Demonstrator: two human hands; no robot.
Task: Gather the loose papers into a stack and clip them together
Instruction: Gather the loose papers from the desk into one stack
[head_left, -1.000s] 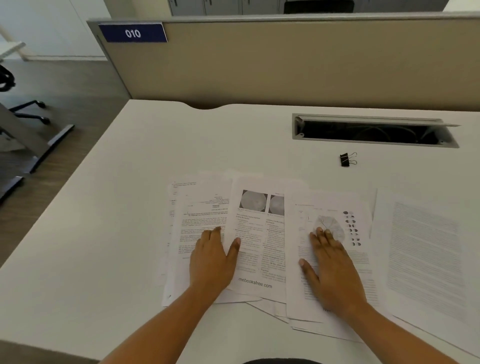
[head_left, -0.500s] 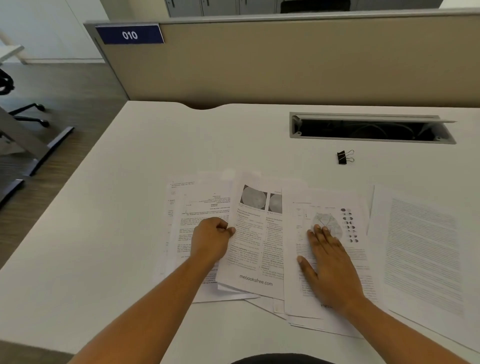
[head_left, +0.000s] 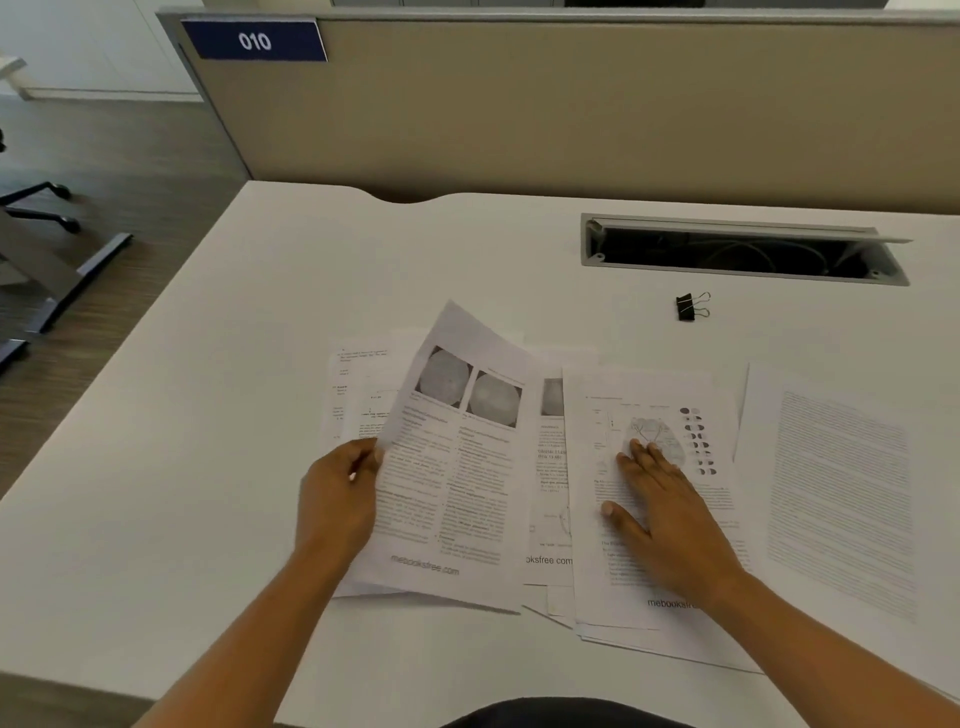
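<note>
My left hand (head_left: 340, 499) pinches the left edge of a printed sheet (head_left: 457, 467) with 2 round grey pictures, fingers curled shut on it, its far end raised and bent off the white desk (head_left: 182, 467). My right hand (head_left: 670, 525) lies flat, fingers spread a little, pressing a diagram page (head_left: 649, 415) atop the right pile. More papers (head_left: 358, 389) fan out beneath on the left, and 1 text page (head_left: 841, 493) lies to the right. The black binder clip (head_left: 691, 306) sits beyond my fingers, near the cable slot (head_left: 737, 249).
</note>
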